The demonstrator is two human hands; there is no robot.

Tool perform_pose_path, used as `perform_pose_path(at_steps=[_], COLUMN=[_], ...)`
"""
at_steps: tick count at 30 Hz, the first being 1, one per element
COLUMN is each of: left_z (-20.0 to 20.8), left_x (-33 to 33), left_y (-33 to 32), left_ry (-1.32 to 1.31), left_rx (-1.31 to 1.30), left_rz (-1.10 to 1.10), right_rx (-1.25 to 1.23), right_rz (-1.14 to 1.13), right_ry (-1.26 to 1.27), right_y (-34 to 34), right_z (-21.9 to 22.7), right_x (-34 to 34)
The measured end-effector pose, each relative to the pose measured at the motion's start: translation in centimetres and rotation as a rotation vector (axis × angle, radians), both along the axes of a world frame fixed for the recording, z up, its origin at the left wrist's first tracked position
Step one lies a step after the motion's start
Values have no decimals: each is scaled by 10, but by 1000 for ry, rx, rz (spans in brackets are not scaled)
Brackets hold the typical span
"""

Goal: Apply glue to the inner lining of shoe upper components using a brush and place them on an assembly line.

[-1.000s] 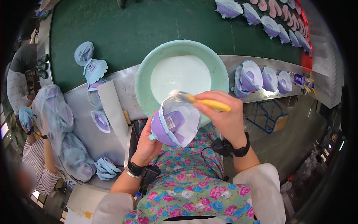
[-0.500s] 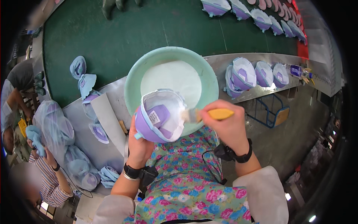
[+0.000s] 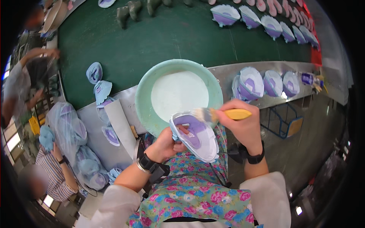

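My left hand [image 3: 164, 146] grips a purple and light-blue shoe upper [image 3: 205, 141] by its left side, with fingers partly inside it. The upper is tilted, its opening turned up and its inner margin coated white. In my right hand [image 3: 243, 127] is a paintbrush [image 3: 236, 114] with a yellow handle. Its pale bristles meet the upper's far rim, slightly blurred. Just beyond both hands stands a mint-green basin [image 3: 142, 100] with white liquid [image 3: 178, 91] in it.
White-edged shoe uppers [image 3: 251, 81] stand right of the basin near a bottle [image 3: 310, 79]. More uppers [image 3: 272, 26] and green shoe lasts [image 3: 135, 8] line the green table [image 3: 114, 41]. A bagged pile [image 3: 62, 125] and co-workers [image 3: 57, 178] are at left. A stool [image 3: 292, 126] stands right.
My left hand has turned the upper over to a steeper tilt and moved it right and nearer. The brush has shifted slightly right, to the upper's far rim. The whole view has shifted somewhat.
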State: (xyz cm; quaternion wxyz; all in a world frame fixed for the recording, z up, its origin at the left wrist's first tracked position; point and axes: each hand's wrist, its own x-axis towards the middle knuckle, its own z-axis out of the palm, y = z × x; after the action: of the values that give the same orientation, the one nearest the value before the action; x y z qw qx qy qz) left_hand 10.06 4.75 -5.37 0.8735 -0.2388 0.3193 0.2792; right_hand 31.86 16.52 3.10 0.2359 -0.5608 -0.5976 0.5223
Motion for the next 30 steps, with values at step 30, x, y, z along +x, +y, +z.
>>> perform_pose_path(at_steps=[30], left_z=[-132], left_x=[-300], left_y=[138], left_ry=[2171], left_rx=[198], left_rz=[-894], right_rx=[-84], right_rz=[-378], right_ry=[46], right_y=[42], right_z=[-29], right_x=[48])
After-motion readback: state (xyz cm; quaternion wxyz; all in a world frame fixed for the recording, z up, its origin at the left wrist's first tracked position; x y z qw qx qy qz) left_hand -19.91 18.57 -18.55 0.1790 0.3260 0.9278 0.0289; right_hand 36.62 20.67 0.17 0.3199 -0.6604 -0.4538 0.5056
